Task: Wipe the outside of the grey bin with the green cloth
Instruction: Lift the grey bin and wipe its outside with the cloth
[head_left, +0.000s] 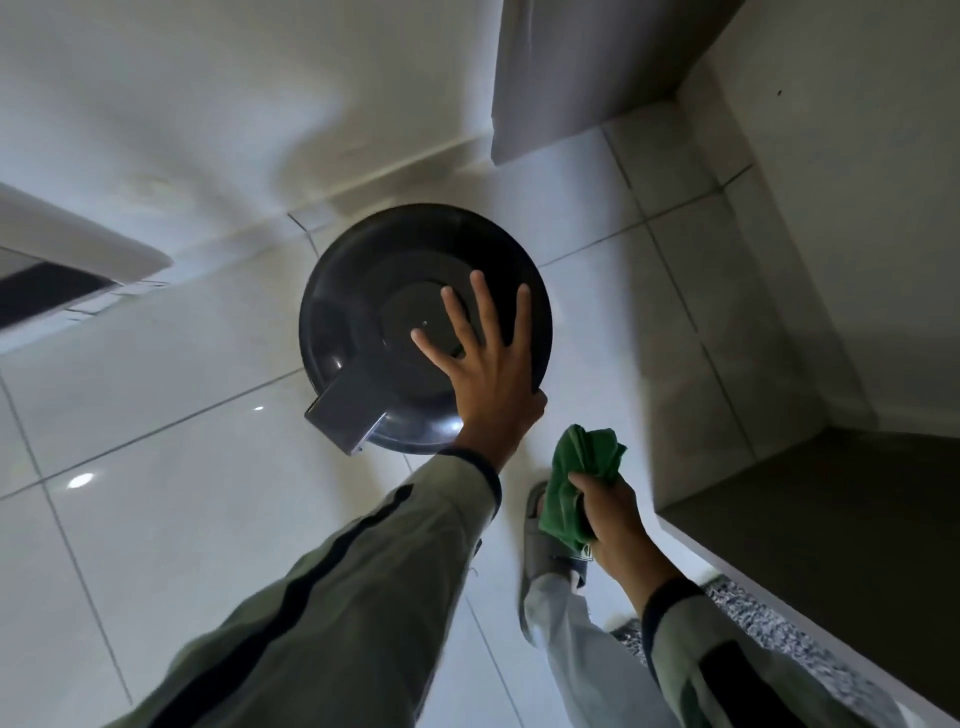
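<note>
The grey bin (363, 291) is round with a dark domed lid and a grey hinge piece at its near left edge; I look straight down on it, so its sides are hidden. My left hand (483, 364) lies flat on the lid's near right part, fingers spread, thumb hooked over the rim. My right hand (608, 514) hangs to the right of the bin and nearer to me, closed around the bunched green cloth (576, 478), apart from the bin.
The bin stands on glossy white floor tiles (182, 467) close to a white wall. A grey cabinet (582, 78) rises behind it on the right. A dark counter (831, 519) runs along the right. My sandalled foot (550, 540) is below the cloth.
</note>
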